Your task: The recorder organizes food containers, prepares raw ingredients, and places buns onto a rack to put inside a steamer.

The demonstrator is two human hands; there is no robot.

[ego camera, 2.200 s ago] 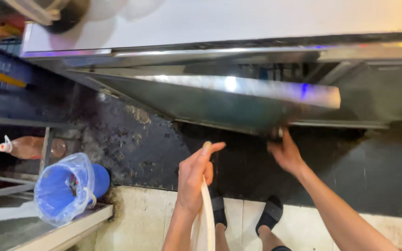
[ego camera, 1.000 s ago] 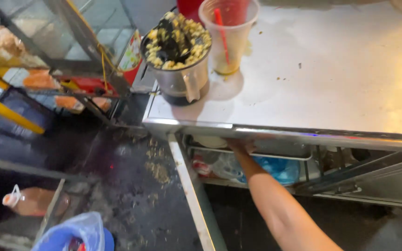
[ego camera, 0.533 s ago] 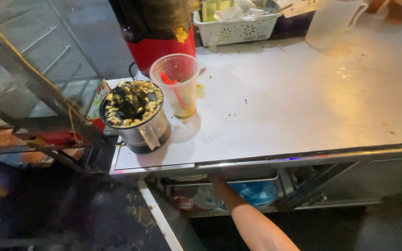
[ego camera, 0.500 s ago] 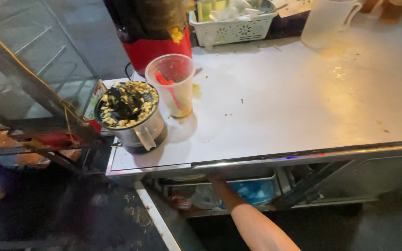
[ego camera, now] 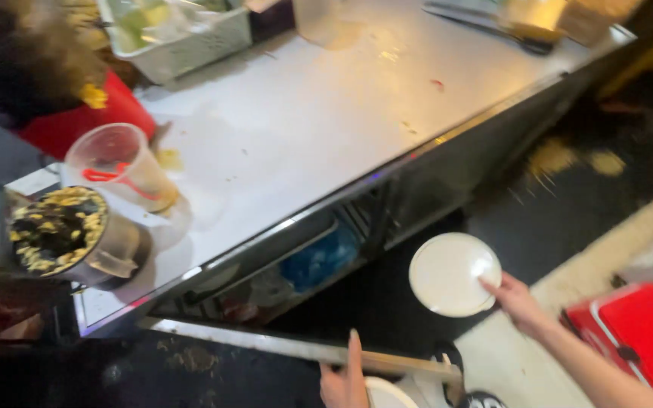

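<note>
My right hand (ego camera: 519, 302) has a round white plate (ego camera: 453, 273) pinched at its lower right rim, fingers curled under the edge and thumb over the top, and it hangs out in front of the open lower shelf of the steel counter (ego camera: 326, 128), above the dark floor. It looks like a thin, stiff disc, light enough for one hand, but smooth and probably slick, so I judge a rim pinch like this lets it tip or slide if I loosen at all; a wider hold with more fingers spread under the base would be the safer place to take it. If it is ceramic or hard plastic, I cannot tell which, and a drop on this floor could chip it. My left hand (ego camera: 345, 381) is at the bottom edge of the view, fingers pointing up beside a second white round thing (ego camera: 391, 393) that is mostly cut off; whether it grips that or only touches it I cannot tell. The shelf interior is dim, with only a blue bag (ego camera: 319, 257) plain. On the counter stand a clear plastic cup (ego camera: 119, 166) and a metal pot (ego camera: 69, 234), both blurred.
</note>
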